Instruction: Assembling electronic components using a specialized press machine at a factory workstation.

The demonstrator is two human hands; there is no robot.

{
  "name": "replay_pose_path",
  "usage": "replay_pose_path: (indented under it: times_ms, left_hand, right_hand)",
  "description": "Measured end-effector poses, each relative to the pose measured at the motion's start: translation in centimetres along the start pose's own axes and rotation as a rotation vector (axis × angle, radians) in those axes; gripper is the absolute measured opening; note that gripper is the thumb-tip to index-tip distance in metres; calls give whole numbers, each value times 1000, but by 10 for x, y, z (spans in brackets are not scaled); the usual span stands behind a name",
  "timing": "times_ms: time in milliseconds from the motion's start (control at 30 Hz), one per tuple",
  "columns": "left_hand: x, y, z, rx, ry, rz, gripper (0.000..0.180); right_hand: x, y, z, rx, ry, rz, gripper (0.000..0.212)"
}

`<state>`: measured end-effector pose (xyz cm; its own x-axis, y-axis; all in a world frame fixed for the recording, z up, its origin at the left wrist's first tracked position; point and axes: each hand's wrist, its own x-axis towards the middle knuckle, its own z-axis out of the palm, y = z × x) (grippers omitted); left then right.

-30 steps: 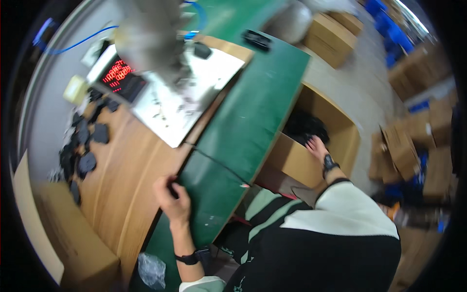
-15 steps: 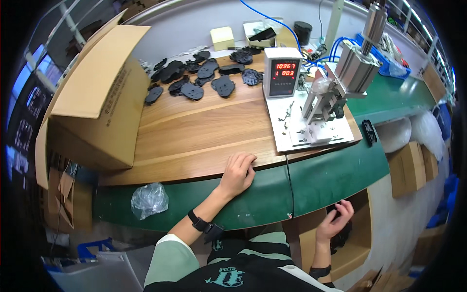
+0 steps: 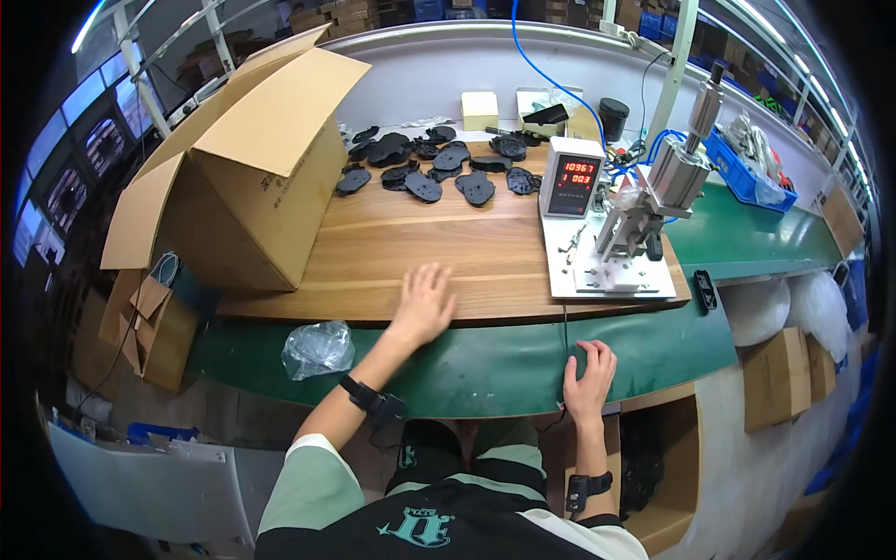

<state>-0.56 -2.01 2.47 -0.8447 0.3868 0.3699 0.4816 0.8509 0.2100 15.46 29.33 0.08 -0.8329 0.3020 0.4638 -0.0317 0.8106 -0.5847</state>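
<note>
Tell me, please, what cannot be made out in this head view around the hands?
- Right hand: the palm faces down on the green ledge, so anything under it is hidden.
- Box under the bench: its dark contents are shadowed and cut off by the ledge.
- Black parts: too small for detail.
- Large carton: its inside faces away.

To my left a large open brown cardboard box (image 3: 252, 177) lies tipped on its side, and below it a crumpled clear plastic bag (image 3: 318, 348) sits on the green strip. Flat black plastic parts (image 3: 439, 168) are scattered at the far side, near a pale yellow block (image 3: 480, 110). On my right a grey counter box with red digits (image 3: 572, 177) stands beside a small metal pneumatic press (image 3: 653, 205), with a blue plastic bin (image 3: 747, 177) beyond.
</note>
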Motion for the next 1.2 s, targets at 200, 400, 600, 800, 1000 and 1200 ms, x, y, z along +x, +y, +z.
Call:
replay_pose_path:
  times_ms: [200,400,600,800,1000,1200]
  left_hand:
    - [16,-84,-42,9,87,-255,60]
    - [-5,-58,7,12,35,-297,80]
    - [4,-54,-27,2,-110,-362,81]
    - [7,-53,-31,-38,-193,-417,83]
    - [9,-51,-37,-116,-242,-457,79]
    - [47,-112,-61,-84,-156,-680,75]
  right_hand:
    - [2,-6,5,-56,-29,5,38]
    - [0,-7,-3,-186,-151,81,47]
    - [4,-12,3,-234,-226,125,49]
    - [6,-14,-2,-264,-318,103,54]
    - [22,-34,-18,-371,-486,146,56]
    - [88,-129,-11,-253,-504,237,61]
